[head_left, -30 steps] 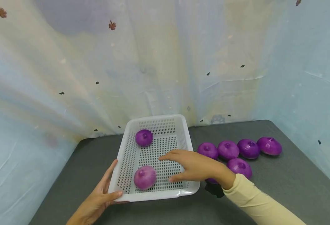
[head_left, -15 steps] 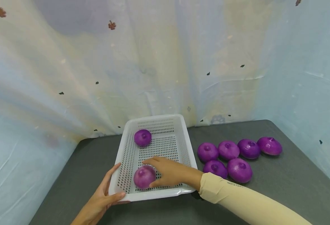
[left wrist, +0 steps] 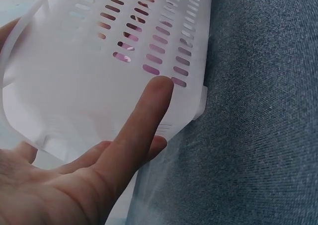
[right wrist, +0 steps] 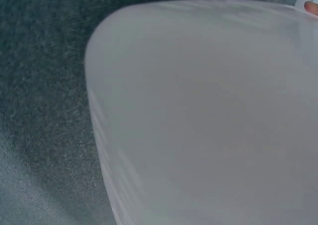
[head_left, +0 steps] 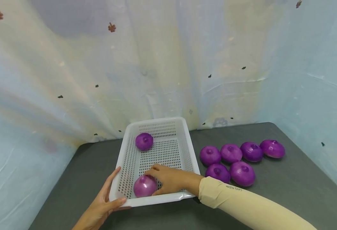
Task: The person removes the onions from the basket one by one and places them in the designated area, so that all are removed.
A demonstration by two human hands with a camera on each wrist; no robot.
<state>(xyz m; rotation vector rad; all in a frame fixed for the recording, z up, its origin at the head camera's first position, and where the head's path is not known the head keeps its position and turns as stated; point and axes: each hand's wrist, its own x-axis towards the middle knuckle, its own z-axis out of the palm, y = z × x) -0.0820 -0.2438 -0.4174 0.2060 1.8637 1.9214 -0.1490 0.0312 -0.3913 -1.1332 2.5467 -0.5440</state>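
A white perforated plastic basket (head_left: 187,143) stands on the dark table, its near left corner held by my left hand (head_left: 99,201). The thumb lies over the rim and the fingers reach along the outside wall; in the left wrist view, the left hand (left wrist: 94,180) spreads along the basket's slotted side (left wrist: 84,96). Inside the basket, my right hand (head_left: 171,179) grips a light purple onion (head_left: 143,187) at the near left, from its right side. A darker purple onion (head_left: 144,141) sits at the far left. The right wrist view is filled by the basket's blurred, pale wall (right wrist: 208,111).
Several more purple onions stand on the table right of the basket: a back row ending in a flatter onion (head_left: 272,149), and a front pair with one onion (head_left: 242,173) near my sleeve. Patterned cloth (head_left: 162,64) hangs behind the table (head_left: 277,191).
My right hand has moved left and down into the basket and closed on the light purple onion, which has shifted slightly towards me. The left hand keeps its hold on the basket.
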